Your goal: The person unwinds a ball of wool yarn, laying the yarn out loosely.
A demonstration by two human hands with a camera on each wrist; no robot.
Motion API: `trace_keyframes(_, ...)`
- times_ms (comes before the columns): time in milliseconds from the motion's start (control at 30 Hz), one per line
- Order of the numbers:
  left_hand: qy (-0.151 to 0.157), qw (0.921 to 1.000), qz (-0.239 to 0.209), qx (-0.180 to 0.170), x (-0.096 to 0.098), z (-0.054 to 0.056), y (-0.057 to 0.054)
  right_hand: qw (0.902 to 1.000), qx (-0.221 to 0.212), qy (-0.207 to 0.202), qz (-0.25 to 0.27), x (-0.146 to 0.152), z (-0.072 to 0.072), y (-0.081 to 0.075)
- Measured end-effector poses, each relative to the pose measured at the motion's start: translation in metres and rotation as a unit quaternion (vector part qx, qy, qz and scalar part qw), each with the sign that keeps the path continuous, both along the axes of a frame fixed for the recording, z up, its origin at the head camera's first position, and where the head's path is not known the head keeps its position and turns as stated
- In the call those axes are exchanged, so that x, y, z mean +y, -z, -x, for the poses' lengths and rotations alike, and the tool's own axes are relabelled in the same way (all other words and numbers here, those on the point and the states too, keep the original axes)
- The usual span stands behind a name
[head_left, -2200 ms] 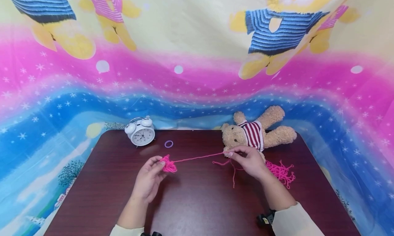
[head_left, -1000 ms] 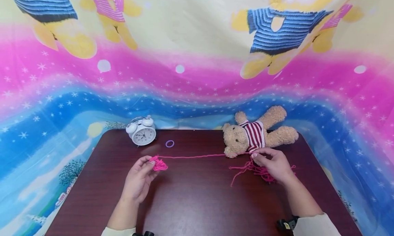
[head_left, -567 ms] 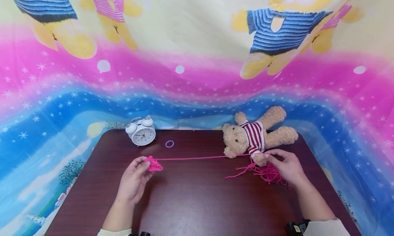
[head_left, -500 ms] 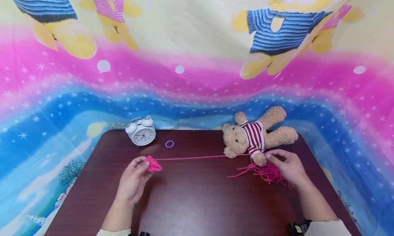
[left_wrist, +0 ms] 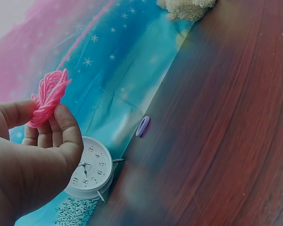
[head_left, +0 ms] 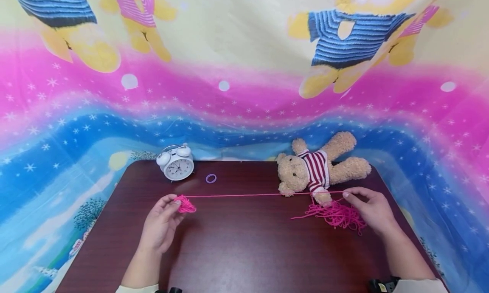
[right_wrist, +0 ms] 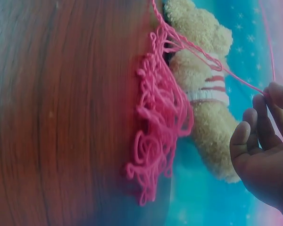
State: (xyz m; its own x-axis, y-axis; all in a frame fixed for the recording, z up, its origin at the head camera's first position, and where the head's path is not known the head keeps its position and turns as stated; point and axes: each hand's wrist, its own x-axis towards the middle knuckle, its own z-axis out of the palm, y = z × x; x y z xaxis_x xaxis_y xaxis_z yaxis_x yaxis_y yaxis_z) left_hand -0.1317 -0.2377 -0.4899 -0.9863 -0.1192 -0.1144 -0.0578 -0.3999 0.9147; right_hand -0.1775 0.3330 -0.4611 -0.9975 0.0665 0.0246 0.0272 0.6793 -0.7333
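Note:
A small bundle of pink yarn is pinched between the thumb and fingers of my left hand, raised over the left part of the table. From it a single strand runs straight across to my right hand, whose thumb and index finger pinch it. In the right wrist view the strand bends at those fingertips and goes down to a loose, tangled heap of pink yarn. That heap lies on the table beside the teddy bear, with a loose end trailing left.
A teddy bear in a striped shirt lies on its back at the far right of the table. A white alarm clock stands at the far left, a purple ring next to it. A printed cloth hangs behind.
My hands have moved apart, the left one leftward and the right one rightward past the bear's arm. The strand between them has grown longer and straighter, and the trailing yarn ends have shifted right.

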Motion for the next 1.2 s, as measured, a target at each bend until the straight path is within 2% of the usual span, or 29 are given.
trace_keyframes(533, -0.007, 0.9997, -0.013, 0.018, -0.007, 0.0, 0.002, 0.9996, 0.018, 0.013, -0.015, 0.032, -0.003, 0.003)
trace_keyframes(733, -0.011, 0.9998, -0.01, 0.013, -0.009, -0.001, 0.0, 0.9993, 0.014, 0.018, -0.028, 0.043, -0.004, 0.005)
trace_keyframes(1200, -0.017, 0.9998, -0.01, 0.005, -0.017, -0.005, -0.002, 0.9986, 0.006, 0.049, -0.02, 0.064, -0.003, 0.005)
